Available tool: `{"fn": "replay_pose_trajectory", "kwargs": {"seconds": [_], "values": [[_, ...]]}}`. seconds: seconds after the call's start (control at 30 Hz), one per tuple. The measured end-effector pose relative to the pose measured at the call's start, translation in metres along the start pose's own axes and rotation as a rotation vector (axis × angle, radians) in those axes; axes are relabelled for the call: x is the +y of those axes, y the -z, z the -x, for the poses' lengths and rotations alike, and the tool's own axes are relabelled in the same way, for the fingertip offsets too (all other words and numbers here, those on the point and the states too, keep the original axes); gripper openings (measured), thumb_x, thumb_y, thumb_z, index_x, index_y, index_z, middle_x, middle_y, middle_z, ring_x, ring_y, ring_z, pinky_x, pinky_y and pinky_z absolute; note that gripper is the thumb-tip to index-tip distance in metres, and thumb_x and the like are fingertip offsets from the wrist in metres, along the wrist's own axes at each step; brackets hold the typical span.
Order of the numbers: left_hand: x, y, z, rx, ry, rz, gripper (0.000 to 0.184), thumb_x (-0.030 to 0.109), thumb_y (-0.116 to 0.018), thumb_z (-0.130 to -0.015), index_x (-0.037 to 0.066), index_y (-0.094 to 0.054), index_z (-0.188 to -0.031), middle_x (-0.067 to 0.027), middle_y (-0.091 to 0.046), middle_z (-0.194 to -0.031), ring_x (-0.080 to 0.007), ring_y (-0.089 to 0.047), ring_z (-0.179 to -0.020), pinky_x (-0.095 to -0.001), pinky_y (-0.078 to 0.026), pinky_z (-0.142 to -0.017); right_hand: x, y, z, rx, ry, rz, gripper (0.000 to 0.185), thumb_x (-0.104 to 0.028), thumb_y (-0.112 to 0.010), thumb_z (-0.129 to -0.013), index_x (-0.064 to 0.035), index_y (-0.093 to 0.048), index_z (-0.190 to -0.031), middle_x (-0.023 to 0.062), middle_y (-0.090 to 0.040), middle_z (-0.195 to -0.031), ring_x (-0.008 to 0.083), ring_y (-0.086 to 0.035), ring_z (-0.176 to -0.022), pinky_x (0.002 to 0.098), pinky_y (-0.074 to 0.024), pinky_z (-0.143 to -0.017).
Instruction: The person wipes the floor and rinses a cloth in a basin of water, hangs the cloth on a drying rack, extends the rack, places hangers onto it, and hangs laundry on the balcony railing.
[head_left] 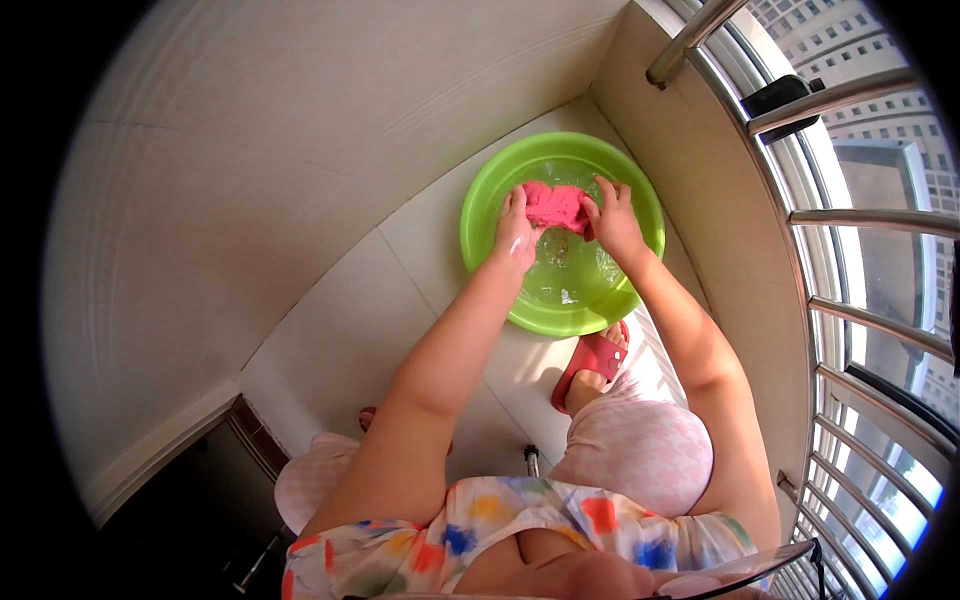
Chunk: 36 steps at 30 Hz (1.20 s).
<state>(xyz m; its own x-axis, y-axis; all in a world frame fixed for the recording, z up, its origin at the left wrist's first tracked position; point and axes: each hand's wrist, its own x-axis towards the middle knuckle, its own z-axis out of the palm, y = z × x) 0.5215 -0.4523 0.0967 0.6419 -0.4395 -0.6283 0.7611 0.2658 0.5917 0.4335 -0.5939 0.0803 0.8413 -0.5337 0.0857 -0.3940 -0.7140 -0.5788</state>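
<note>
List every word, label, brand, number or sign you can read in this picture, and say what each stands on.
None can be read.
Red open-toed slipper: a small pale mark on its strap, too small to tell whether it is lettering.
Round green plastic basin and crumpled pink cloth: no lettering visible.
</note>
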Motion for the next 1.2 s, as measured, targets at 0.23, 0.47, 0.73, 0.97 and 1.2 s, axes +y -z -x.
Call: {"fn": "replay_pose_trajectory", "kwargs": {"seconds": [0.23, 0.47, 0.73, 0.97, 1.2], "values": [[0.005, -0.007, 0.016, -0.455, -0.333, -0.630, 0.056, 0.005, -0.056, -0.084, 0.007, -0.030, -0.134, -0.0110, -0.047, -0.125, -0.0198, -0.043, -0.116, -0.0363, -0.031, -0.100, -0.029, 0.031, -0.029, -0.653, -0.919, -1.302, 0.034, -0.032, -0.052, -0.090, -0.0021, -0.055, -0.107, 0.0100, -0.058, -0.102, 0.0192, -0.059, -0.087, 0.0335, -0.0500, -0.074], [-0.017, 0.032, -0.005, -0.141, -0.085, -0.459, 0.042, 0.026, -0.048, -0.090, 0.014, -0.038, -0.128, -0.0073, -0.047, -0.126, -0.0212, -0.043, -0.116, -0.0407, -0.024, -0.102, -0.013, 0.009, -0.020, -0.521, -0.651, -1.267, 0.026, -0.008, -0.046, -0.084, -0.0016, -0.053, -0.109, 0.0082, -0.062, -0.088, 0.0139, -0.060, -0.068, 0.0245, -0.0508, -0.058], [-0.026, 0.044, -0.036, -0.055, 0.373, 0.023, 0.046, 0.038, -0.043, -0.093, 0.022, -0.032, -0.135, -0.0059, -0.047, -0.129, -0.0212, -0.046, -0.114, -0.0453, -0.029, -0.100, -0.018, 0.019, -0.031, -0.556, -0.615, -1.187, 0.023, -0.014, -0.047, -0.088, -0.0062, -0.052, -0.108, 0.0047, -0.058, -0.072, 0.0104, -0.049, -0.046, 0.0236, -0.0388, -0.040], [-0.035, 0.054, -0.060, 0.058, -0.005, -0.505, 0.038, 0.014, -0.051, -0.089, 0.016, -0.050, -0.126, -0.0149, -0.054, -0.120, -0.0221, -0.051, -0.108, -0.0345, -0.039, -0.095, 0.044, -0.033, -0.001, -0.361, 0.043, -0.077, 0.046, -0.022, -0.057, -0.085, -0.0106, -0.045, -0.128, 0.0193, -0.062, -0.093, 0.0378, -0.058, -0.092, 0.0375, -0.0447, -0.086], [-0.068, 0.064, -0.080, 0.170, 0.061, -0.538, 0.049, 0.003, -0.054, -0.083, 0.018, -0.048, -0.129, -0.0139, -0.053, -0.121, -0.0218, -0.052, -0.106, -0.0340, -0.043, -0.088, 0.057, -0.061, 0.009, -0.379, -0.158, 0.135, 0.050, -0.015, -0.066, -0.077, -0.0078, -0.046, -0.122, 0.0194, -0.062, -0.090, 0.0316, -0.061, -0.073, 0.0355, -0.0488, -0.070]]}}
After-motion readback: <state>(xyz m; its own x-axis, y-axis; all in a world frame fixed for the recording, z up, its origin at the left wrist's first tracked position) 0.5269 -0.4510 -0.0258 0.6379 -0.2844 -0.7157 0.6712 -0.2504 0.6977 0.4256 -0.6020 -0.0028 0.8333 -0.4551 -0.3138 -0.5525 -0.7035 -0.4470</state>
